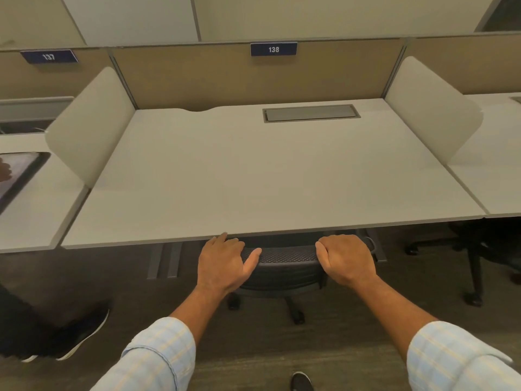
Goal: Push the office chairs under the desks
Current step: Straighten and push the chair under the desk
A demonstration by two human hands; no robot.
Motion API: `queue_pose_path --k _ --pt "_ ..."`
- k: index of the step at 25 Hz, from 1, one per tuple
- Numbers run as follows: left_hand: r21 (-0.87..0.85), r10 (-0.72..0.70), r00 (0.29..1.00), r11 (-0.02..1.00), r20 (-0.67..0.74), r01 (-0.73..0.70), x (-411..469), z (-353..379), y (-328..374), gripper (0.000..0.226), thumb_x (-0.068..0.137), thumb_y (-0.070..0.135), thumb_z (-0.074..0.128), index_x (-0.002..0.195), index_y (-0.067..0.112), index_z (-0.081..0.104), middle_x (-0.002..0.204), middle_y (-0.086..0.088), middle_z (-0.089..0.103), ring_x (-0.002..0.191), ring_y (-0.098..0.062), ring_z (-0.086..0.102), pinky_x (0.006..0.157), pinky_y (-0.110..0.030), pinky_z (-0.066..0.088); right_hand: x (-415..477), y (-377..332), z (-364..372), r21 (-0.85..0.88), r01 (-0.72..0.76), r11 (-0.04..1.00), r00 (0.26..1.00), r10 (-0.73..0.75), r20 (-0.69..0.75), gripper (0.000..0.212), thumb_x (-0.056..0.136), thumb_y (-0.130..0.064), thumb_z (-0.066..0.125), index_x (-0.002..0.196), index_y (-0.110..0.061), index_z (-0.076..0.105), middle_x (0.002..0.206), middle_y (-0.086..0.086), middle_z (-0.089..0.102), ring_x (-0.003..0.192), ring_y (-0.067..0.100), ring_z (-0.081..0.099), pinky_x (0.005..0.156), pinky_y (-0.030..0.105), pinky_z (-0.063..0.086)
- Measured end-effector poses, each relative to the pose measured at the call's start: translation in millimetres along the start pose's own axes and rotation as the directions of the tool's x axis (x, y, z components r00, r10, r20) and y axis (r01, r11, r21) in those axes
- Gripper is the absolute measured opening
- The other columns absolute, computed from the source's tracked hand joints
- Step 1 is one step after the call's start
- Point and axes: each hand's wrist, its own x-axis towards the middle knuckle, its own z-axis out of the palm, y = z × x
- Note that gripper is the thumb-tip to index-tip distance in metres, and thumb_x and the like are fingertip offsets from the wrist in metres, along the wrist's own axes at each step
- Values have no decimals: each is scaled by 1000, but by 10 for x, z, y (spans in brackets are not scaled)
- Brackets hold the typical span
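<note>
A black mesh-back office chair [284, 256] stands at the front edge of the white desk [253, 176] marked 138, with its seat under the desktop. My left hand [225, 261] rests on the top left of the chair's backrest, fingers loosely curled over it and the thumb out. My right hand [346, 259] is closed around the top right of the backrest. Two of the chair's castors [298, 317] show on the floor below my hands.
White side dividers [90, 125] flank the desk. Desk 137 on the left holds a dark tablet [19, 176]. Another person's dark shoe [81, 337] is on the floor at left. A second black chair base [476, 266] stands under the right desk. My own shoe [301, 382] shows at bottom.
</note>
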Motion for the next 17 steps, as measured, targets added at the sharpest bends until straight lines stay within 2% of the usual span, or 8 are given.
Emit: queue_pose_path --k 1,3,10,17 --pt "-2 2 1000 1000 -9 -2 9 21 3 77 104 74 30 99 19 83 102 -2 83 123 -31 70 105 -48 55 13 10 -6 -7 -4 1000 1000 4 10 57 107 -51 23 67 -28 57 59 -9 54 55 15 54 64 42 57" --pt "-14 -5 1000 1000 -1 5 39 38 8 80 104 74 27 104 17 84 107 -4 83 133 -33 66 107 -48 52 57 20 -30 -18 -11 1000 1000 12 27 59 106 -52 21 69 -27 60 61 -8 58 57 16 56 66 43 56" --pt "-19 -6 999 1000 41 7 126 26 8 87 103 77 22 112 15 82 115 -8 83 138 -35 63 113 -52 50 173 30 -85 -9 -16 1000 996 17 87 62 102 -55 16 73 -24 61 68 -5 60 65 20 58 69 45 55" --pt "-4 -5 998 1000 62 6 272 -9 -44 91 101 77 18 122 14 80 122 -8 81 140 -37 61 112 -52 49 316 6 -128 5 11 1000 995 -12 103 59 102 -53 11 76 -24 55 70 -3 59 67 23 57 75 43 52"
